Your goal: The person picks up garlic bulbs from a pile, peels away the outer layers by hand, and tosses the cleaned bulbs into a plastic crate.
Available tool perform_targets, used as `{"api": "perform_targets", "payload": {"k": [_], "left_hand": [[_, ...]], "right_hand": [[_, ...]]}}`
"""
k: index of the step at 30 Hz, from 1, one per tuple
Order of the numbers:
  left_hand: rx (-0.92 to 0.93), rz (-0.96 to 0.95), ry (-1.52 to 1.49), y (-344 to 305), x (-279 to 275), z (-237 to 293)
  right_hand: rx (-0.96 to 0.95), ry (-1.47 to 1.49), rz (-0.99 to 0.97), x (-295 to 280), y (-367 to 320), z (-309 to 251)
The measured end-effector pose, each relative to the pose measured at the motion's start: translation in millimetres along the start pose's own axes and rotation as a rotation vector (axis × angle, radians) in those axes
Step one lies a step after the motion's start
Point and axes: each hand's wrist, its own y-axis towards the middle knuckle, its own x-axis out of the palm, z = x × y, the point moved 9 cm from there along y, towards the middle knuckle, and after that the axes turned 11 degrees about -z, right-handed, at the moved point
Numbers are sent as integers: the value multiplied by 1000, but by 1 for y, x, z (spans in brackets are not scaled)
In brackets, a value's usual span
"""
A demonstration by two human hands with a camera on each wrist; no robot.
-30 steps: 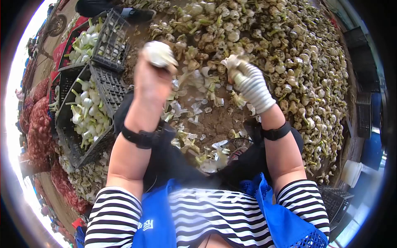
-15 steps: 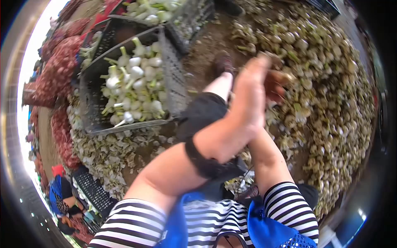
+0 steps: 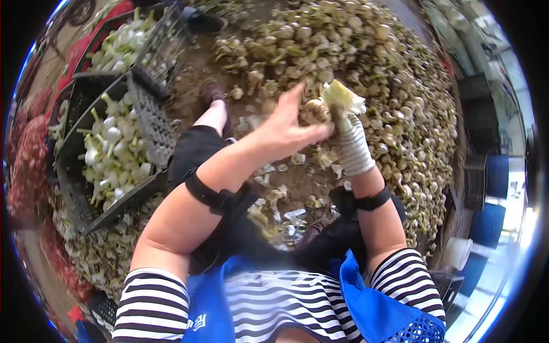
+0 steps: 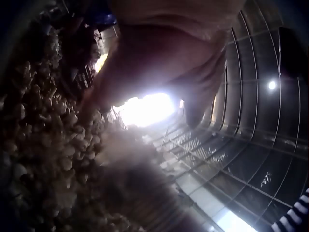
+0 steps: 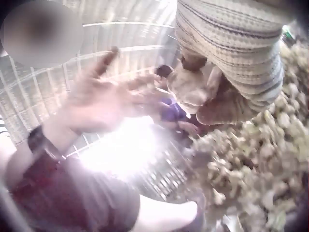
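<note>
My bare left hand (image 3: 280, 130) reaches toward the right hand, thumb and fingers spread apart. Nothing is held in it, as the right wrist view also shows. In a striped knit glove, my right hand (image 3: 350, 143) grips a garlic bulb (image 3: 316, 111) with a pale yellowish flap of peel (image 3: 343, 98) standing up at the fingers. Seen from the right wrist, the bulb (image 5: 189, 89) sits at the gloved fingers. The left wrist view is dark and blurred, with the left hand (image 4: 164, 58) across its top.
A big heap of unpeeled garlic (image 3: 400, 108) spreads in front and to the right. Black crates (image 3: 151, 120) at the left contain cleaned white garlic (image 3: 114, 143) with stems. Loose skins (image 3: 277, 200) litter the ground between the legs. Red mesh sacks (image 3: 28, 166) lie farther left.
One second ago the left hand held a peeled white bulb; now it is empty. The head view swung toward the crates and back. The left hand has moved close to the gloved right hand.
</note>
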Motion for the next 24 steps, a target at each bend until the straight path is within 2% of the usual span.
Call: {"api": "perform_targets", "payload": {"k": [1, 2, 3, 4, 6, 7, 8, 10, 12, 14, 16, 18, 19, 20, 22, 23, 24], "left_hand": [[-85, -176, -495, -4, 30, -3], [-175, -252, -618, -9, 41, 17], [-164, -208, -630, -10, 43, 19], [-158, -166, -643, -10, 44, 16], [-195, -82, -843, -5, 46, -2], [-221, -62, -878, -5, 47, -8], [-237, -37, -909, -2, 48, -14], [-269, -74, -799, 1, 56, -9], [-263, -81, -681, 5, 67, -13], [-227, -90, -851, 9, 79, 5], [-235, -57, -899, 6, 78, -8], [-275, -15, -947, 4, 73, -14], [-261, 2, -947, 6, 68, -14], [-262, 2, -943, 7, 64, -13], [-332, 4, -1053, 4, 62, -13], [-351, -1, -976, 2, 61, -16], [-354, 5, -981, 1, 64, -17]], "right_hand": [[-192, -154, 60, 11, -21, -34], [-377, -306, 118, 21, -42, -58], [-251, -696, 53, 9, -47, -57], [-531, -1117, 124, 19, -55, -80], [21, -1818, 265, -29, -34, -47], [166, -1695, 244, -59, -31, -37], [-374, -2114, 737, -41, -60, -68], [-633, -1840, 710, -20, -74, -101], [-779, -1241, 416, -2, -76, -102], [-945, -1125, 229, 22, -70, -75], [-723, -872, 181, 7, -54, -58], [-867, -1305, 432, 8, -63, -73], [-704, -1200, 327, -1, -55, -75], [-775, -1333, 456, -7, -62, -87], [-478, -739, 202, -21, -59, -81], [-953, -1150, 210, 6, -76, -106], [-902, -1281, 190, 14, -74, -93]]}}
